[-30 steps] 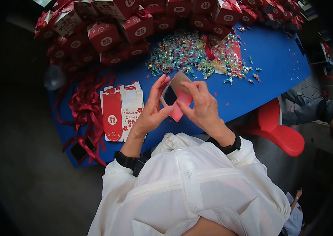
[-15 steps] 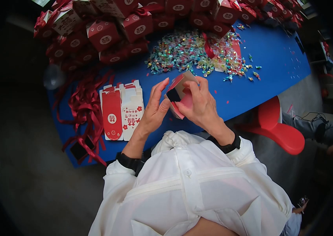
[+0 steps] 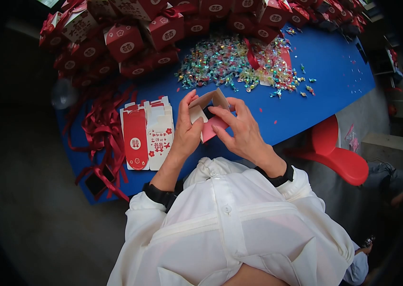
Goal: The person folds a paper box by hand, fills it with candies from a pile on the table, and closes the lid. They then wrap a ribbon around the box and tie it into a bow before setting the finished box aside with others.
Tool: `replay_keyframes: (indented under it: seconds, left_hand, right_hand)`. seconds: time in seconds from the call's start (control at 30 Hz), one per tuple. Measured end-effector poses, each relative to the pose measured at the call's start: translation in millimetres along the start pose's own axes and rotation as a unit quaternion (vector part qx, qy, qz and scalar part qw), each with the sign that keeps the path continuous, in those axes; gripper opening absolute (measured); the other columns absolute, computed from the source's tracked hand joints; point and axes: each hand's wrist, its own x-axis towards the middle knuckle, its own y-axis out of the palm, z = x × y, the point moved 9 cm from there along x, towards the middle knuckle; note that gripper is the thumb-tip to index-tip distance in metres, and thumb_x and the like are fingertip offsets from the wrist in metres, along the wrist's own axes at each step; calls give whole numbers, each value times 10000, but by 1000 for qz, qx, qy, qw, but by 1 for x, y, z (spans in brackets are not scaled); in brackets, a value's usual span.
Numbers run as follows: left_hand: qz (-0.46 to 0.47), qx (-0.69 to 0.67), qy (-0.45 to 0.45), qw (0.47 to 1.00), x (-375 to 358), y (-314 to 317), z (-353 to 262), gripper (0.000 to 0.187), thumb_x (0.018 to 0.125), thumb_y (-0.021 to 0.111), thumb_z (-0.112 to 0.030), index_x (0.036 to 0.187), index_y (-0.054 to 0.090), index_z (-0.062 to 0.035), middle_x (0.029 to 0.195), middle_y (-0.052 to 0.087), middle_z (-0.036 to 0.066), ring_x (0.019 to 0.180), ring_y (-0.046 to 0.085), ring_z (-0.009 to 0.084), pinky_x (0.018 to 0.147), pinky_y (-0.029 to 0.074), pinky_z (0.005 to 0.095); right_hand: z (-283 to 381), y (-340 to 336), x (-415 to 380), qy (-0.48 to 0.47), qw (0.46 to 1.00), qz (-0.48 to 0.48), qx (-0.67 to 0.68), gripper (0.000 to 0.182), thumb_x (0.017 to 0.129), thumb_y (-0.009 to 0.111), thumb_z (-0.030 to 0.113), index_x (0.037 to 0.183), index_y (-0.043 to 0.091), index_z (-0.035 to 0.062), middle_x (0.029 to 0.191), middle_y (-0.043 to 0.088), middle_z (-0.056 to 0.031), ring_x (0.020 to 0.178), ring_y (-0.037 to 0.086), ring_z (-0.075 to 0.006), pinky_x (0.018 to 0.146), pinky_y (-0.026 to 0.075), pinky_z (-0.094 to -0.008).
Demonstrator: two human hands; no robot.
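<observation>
Between my hands is a small cardboard gift box [image 3: 205,102] with its top flaps standing up and its inside partly in shadow. My left hand [image 3: 188,128] grips the box from the left, thumb on the near pale flap and fingers behind the far side. From the right, my right hand [image 3: 242,128] holds it, index finger reaching over the opening and thumb against the pink near side. Left of my hands lies a stack of flat unfolded boxes [image 3: 159,136], white and red with printed characters and flowers.
Red ribbons [image 3: 101,126] lie tangled at the left of the blue table [image 3: 335,76]. Wrapped candies [image 3: 216,62] are heaped beyond my hands. Finished red boxes [image 3: 125,43] are piled along the back. A red chair [image 3: 344,164] stands at the right, near another person's leg.
The box has turned in my hands, and its flaps have spread so the opening faces me more. My left hand has closed onto its left side; my right fingers have shifted along the opening.
</observation>
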Motion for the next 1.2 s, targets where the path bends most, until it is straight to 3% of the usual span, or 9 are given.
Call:
replay_keyframes:
  seconds: [0.07, 0.17, 0.37, 0.6, 0.7, 0.9, 1.0, 1.13, 1.2]
  left_hand:
    - [9, 0, 4, 1000, 1, -1, 0, 653, 809, 470, 3, 1427, 286, -101, 1366, 397, 142, 1266, 402, 231, 1073, 301, 332]
    - [21, 10, 17, 1000, 2, -2, -1, 631, 834, 458, 1, 1431, 280, -100, 1364, 400, 139, 1267, 399, 225, 1083, 287, 333]
    - [21, -6, 5, 1000, 1, 4, -3, 574, 876, 516, -35, 1409, 303, -62, 1323, 409, 167, 1258, 415, 257, 1044, 346, 346]
    - [-17, 70, -8, 997, 2, 0, -13, 553, 855, 539, -17, 1370, 339, -46, 1174, 532, 154, 1065, 556, 243, 896, 457, 335]
    - [-44, 64, -31, 997, 4, -4, -12, 515, 877, 508, -9, 1368, 365, -65, 1195, 518, 132, 1119, 511, 188, 928, 430, 304]
    - [-44, 119, -17, 992, 5, 0, -14, 464, 906, 490, -43, 1356, 375, -58, 1154, 553, 137, 1147, 507, 201, 964, 406, 311]
    - [-33, 109, 23, 993, 6, 2, -12, 480, 886, 518, -30, 1343, 372, -43, 1174, 533, 181, 1074, 557, 278, 899, 456, 364]
    - [-20, 66, 1, 998, 5, 0, -5, 484, 898, 517, -51, 1356, 360, -48, 1224, 496, 187, 1138, 520, 276, 954, 427, 363]
    - [24, 40, 5, 999, 3, 3, -5, 488, 944, 476, -71, 1403, 312, -104, 1294, 460, 122, 1226, 444, 223, 1029, 359, 323]
  right_hand:
    - [16, -17, 2, -99, 991, -62, 60, 445, 754, 701, 89, 1180, 573, 107, 1180, 514, -142, 964, 558, -311, 816, 477, -390]
    - [5, -24, 6, -142, 967, -108, 183, 485, 740, 699, 28, 1196, 563, 121, 1192, 527, -124, 970, 553, -303, 824, 478, -380]
    - [7, -14, 7, -195, 979, -46, 38, 379, 749, 663, 0, 1109, 624, 111, 1158, 535, -113, 997, 542, -313, 849, 476, -366]
    - [3, -8, 3, -154, 986, -29, 48, 316, 767, 644, 16, 1073, 651, 95, 1229, 468, -152, 1083, 491, -340, 894, 453, -395]
    - [1, -4, 3, -137, 989, -18, 46, 304, 777, 637, 31, 1075, 652, 89, 1260, 437, -163, 1122, 462, -350, 915, 438, -413]
    - [-7, 1, 4, -93, 995, -1, 39, 275, 806, 624, 74, 1079, 645, 56, 1278, 415, -191, 1132, 440, -366, 933, 419, -433]
    - [-11, 10, 2, -79, 994, 27, 71, 297, 834, 620, 117, 1124, 633, 54, 1350, 365, -225, 1200, 403, -399, 987, 377, -453]
    - [-5, 16, -4, -99, 989, 33, 102, 387, 875, 588, 134, 1257, 565, 75, 1435, 263, -270, 1305, 310, -434, 1062, 290, -471]
    - [-4, 18, -4, -100, 989, 43, 103, 420, 888, 574, 134, 1302, 533, 81, 1450, 236, -283, 1330, 280, -439, 1080, 264, -474]
